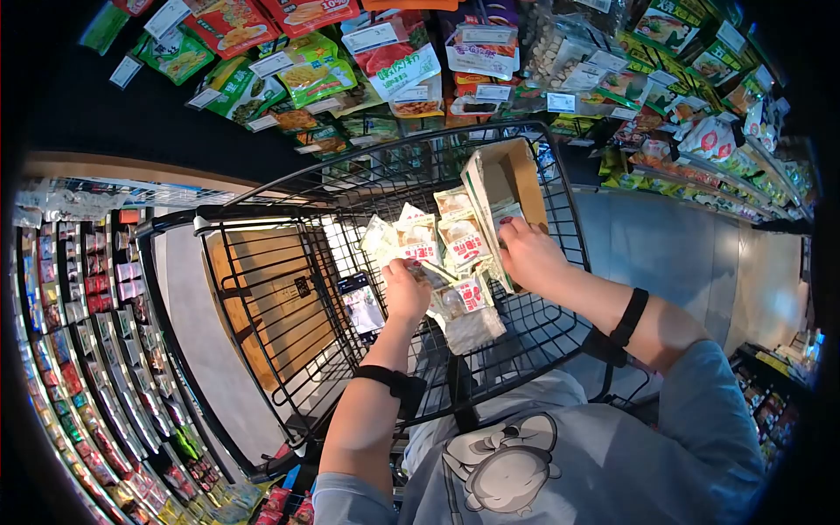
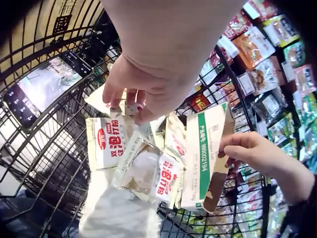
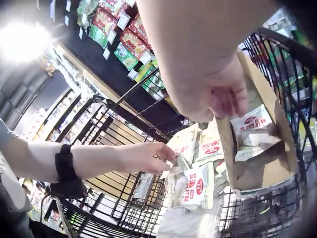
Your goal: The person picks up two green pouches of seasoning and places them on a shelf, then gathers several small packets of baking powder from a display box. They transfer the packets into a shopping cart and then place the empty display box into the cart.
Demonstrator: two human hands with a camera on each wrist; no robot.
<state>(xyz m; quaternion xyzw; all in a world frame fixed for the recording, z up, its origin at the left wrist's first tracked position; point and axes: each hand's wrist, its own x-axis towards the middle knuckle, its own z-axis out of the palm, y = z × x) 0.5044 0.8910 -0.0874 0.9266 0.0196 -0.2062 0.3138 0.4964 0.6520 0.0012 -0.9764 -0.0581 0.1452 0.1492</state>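
Cream packets [image 1: 464, 241] with red print lie in the wire cart [image 1: 203, 226], beside an open cardboard box [image 1: 527, 179]; the left hand [image 1: 407, 289] pinches one packet, fingers bent; the right hand's [image 1: 529, 254] fingers curl over the box's wall, gripping it.

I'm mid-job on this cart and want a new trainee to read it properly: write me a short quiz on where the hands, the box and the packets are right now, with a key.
1. True or false: the person's right hand has its grip on a wall of the open brown cardboard box with a white-and-green printed side.

2. Fill in the blank: the large characters on the pale, flat packets beside the box are printed in ____.

3. Multiple choice: what can be seen inside the box?
A) A black smartphone
B) Nothing at all
C) A pale packet with similar lettering

Key: 1 true; 2 red; 3 C.
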